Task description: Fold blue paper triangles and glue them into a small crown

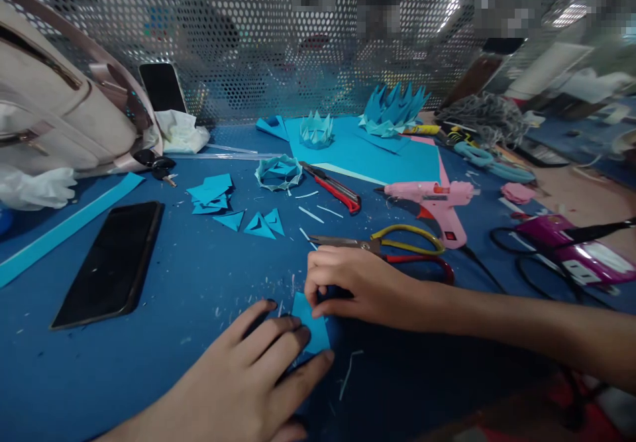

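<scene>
A perforated metal panel (238,64) stands behind a blue counter (99,376) flecked with trimmings. A pale bag (54,91) fills the far left, and a flat blue sheet (342,160) lies toward the back. The left hand (233,382) reaches in low, its grip wide, fingers loosely spread and fingertips down on the paper. The right hand (362,283) comes across from the right, its grip narrow and curled, thumb tip at the paper's upper right edge; whether it pinches, I cannot tell. A dark phone (109,263) lies on the left, a pink glue gun (432,197) on the right, and scissors (412,233) with one yellow and one red handle just beyond the right hand. A spiky blue crown (392,114) sits on the sheet, near a red knife (338,190). The paper (318,332) itself is on the counter between the two hands: a small, plain, bright blue piece with straight edges and sharp corners, lighter than the surface below, its left side hidden under fingers. Smaller folded triangles (261,225) lie well beyond it.
</scene>
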The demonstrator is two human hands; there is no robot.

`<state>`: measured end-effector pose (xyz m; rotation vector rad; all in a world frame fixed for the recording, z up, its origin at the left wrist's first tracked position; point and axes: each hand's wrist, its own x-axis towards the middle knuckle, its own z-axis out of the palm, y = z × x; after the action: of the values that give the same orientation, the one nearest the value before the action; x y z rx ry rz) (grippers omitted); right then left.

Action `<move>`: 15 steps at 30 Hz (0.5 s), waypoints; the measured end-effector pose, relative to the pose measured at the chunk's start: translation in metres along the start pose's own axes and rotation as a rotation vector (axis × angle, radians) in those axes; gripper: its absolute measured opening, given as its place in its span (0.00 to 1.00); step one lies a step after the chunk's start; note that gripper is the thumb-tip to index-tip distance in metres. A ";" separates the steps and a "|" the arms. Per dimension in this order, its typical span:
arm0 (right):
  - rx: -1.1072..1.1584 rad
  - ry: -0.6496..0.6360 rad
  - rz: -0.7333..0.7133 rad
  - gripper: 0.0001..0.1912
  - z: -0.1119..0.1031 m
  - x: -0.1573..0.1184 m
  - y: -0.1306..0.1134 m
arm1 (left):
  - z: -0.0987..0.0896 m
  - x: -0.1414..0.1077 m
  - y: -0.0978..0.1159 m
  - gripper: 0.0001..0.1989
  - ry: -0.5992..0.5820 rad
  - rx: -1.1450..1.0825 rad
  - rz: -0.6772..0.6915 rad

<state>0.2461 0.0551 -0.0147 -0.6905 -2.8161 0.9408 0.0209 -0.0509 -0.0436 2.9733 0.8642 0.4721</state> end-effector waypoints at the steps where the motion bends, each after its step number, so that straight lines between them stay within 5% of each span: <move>1: -0.010 -0.008 -0.004 0.09 0.001 0.000 0.000 | 0.001 0.000 0.000 0.27 0.008 0.004 -0.001; 15: -0.197 -0.006 -0.053 0.09 0.009 0.002 -0.003 | 0.001 0.006 0.002 0.17 0.101 0.042 -0.022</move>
<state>0.2411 0.0488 -0.0204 -0.6308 -2.9433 0.6638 0.0273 -0.0491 -0.0424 2.9968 0.9255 0.6152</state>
